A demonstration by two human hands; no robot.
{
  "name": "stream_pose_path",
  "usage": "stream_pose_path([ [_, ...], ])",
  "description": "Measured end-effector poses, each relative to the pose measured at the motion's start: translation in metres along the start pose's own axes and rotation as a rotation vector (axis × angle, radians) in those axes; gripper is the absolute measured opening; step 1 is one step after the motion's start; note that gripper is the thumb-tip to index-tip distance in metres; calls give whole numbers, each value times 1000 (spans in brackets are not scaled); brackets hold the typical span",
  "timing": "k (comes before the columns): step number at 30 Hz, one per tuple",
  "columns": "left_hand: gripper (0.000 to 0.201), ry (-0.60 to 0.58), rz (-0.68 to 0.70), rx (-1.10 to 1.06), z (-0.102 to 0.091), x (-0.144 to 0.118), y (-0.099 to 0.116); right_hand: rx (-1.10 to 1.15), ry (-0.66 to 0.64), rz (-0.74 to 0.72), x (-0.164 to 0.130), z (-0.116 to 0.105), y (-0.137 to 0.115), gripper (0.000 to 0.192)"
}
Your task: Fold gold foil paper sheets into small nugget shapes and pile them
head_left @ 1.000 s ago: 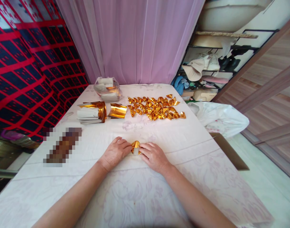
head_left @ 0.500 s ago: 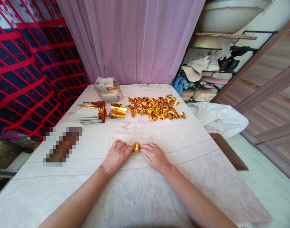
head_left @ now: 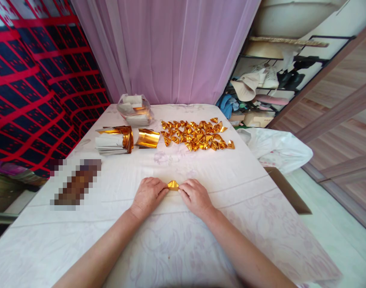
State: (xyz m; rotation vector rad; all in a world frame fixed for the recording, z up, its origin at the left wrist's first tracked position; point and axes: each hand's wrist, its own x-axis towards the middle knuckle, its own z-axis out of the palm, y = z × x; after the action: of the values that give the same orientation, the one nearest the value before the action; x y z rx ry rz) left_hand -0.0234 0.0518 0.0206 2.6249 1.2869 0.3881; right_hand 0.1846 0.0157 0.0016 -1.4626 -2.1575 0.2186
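A small folded piece of gold foil paper [head_left: 173, 185] lies on the white floral cloth [head_left: 183, 236], pinched from both sides. My left hand [head_left: 148, 196] grips its left end and my right hand [head_left: 195, 196] grips its right end, fingertips pressed on it. Farther back lies a spread of several finished gold folded pieces [head_left: 197, 136]. To its left lie a curled gold sheet [head_left: 148, 139] and a stack of gold-and-white sheets [head_left: 113, 142].
A clear plastic bag of sheets [head_left: 135, 110] sits at the far left by the pink curtain [head_left: 171, 52]. A blurred brown object [head_left: 76, 187] lies on the left. A white plastic bag [head_left: 275, 148] and a cluttered shelf [head_left: 269, 88] are to the right.
The gold piece has been folded flatter and narrower between my fingers; its white underside no longer shows. Both hands stayed in place.
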Motion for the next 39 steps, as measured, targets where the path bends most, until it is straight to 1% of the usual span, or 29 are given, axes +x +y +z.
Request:
stream_pose_path([
  [6, 21, -85, -91, -19, -11, 12, 4, -22, -54, 138, 6, -1, -3, 12],
  [9, 22, -107, -114, 4, -14, 16, 6, -12, -29, 165, 7, 2, -3, 8],
  [12, 21, -101, -140, 31, -14, 19, 8, 0, 18, 192, 5, 4, -3, 7],
  [15, 17, -84, -164, 44, -13, 21, 10, 6, 37, 187, 4, 4, -3, 7],
  [18, 10, -89, -202, 47, -12, 21, 11, -5, 39, 148, 3, 5, -3, 9],
  [20, 9, -94, -214, 44, -11, 20, 12, -16, 41, 132, 3, 5, -2, 11],
  [24, 13, -68, -216, 37, -8, 17, 12, -70, 36, 135, 4, 6, -3, 14],
  [29, 21, -8, -160, 0, 0, 11, 10, -171, -20, 187, 12, 3, -13, 8],
  [32, 20, 20, -148, -19, 3, 8, 9, -241, -59, 253, 19, 3, -20, 17],
  [34, 20, 29, -158, -38, 5, 7, 8, -268, -74, 279, 21, 3, -22, 20],
  [36, 20, 43, -174, -67, 6, 6, 8, -257, -72, 273, 21, 4, -20, 18],
  [39, 19, 82, -179, -105, 8, 7, 7, -178, -42, 220, 17, 4, -12, 10],
])
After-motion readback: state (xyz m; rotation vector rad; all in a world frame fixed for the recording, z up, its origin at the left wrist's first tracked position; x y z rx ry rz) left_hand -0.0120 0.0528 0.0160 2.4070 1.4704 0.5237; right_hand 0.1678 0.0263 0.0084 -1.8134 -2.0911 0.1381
